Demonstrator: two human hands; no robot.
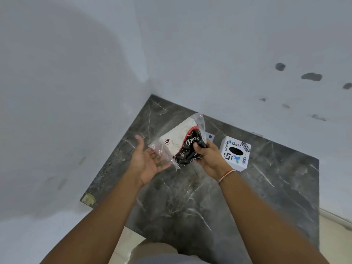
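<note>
Plastic bag (178, 139) hangs above the counter (209, 197), pinched by the right hand (209, 157), with the left hand (146, 162) open beneath. The packets (190, 149) sit inside, so unpacking looks barely begun.

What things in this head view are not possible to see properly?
Head view:
Cloth in the clear bag: folded, and partly covered by the right hand, so its whole print is hidden.
Small white piece behind the bag: mostly covered, not identifiable.
White box: its inside is dark through the oval hole.
Left hand: touching the bag or not, unclear.
</note>
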